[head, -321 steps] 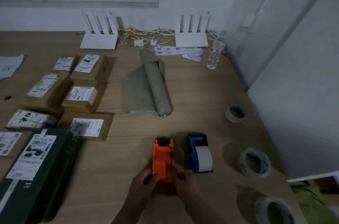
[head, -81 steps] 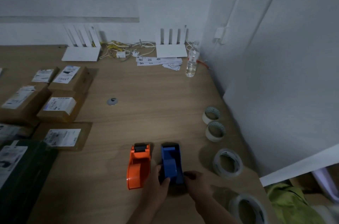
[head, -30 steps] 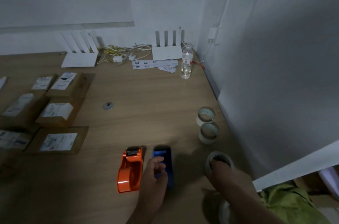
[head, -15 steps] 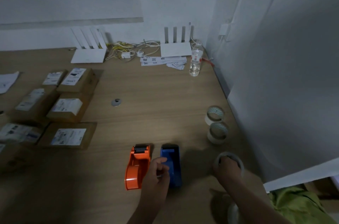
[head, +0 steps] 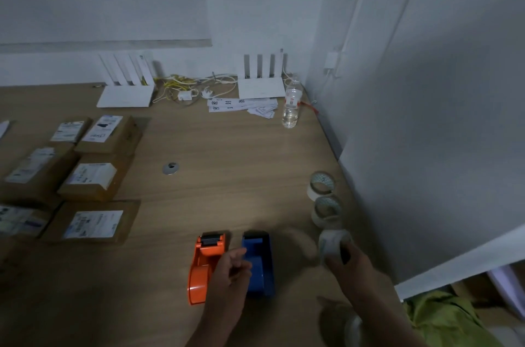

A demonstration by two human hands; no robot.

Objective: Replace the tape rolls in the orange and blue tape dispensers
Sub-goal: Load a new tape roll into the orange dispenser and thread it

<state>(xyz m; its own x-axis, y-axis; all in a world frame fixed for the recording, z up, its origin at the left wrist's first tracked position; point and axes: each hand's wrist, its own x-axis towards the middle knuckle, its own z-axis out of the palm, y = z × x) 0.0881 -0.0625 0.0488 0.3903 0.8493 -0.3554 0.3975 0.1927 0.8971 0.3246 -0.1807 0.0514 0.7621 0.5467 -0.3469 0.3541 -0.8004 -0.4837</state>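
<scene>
The orange tape dispenser (head: 205, 266) and the blue tape dispenser (head: 259, 261) lie side by side near the table's front edge, both without a roll. My left hand (head: 227, 281) rests over the gap between them, fingers loosely curled against the blue one. My right hand (head: 348, 263) is raised to the right of the blue dispenser and grips a clear tape roll (head: 331, 244), lifted off the table and blurred. Another tape roll (head: 353, 328) lies at the bottom, partly hidden by my right forearm.
Two smaller tape rolls (head: 321, 184) (head: 326, 210) sit by the right wall. Labelled cardboard parcels (head: 93, 179) fill the left side. A water bottle (head: 291, 108), two white routers (head: 125, 91), cables and paper strips stand at the back. A small metal disc (head: 170, 168) lies mid-table.
My right hand reached to the clear tape roll on the table, closed on it and has lifted it up and left. My left hand stayed at the blue dispenser.
</scene>
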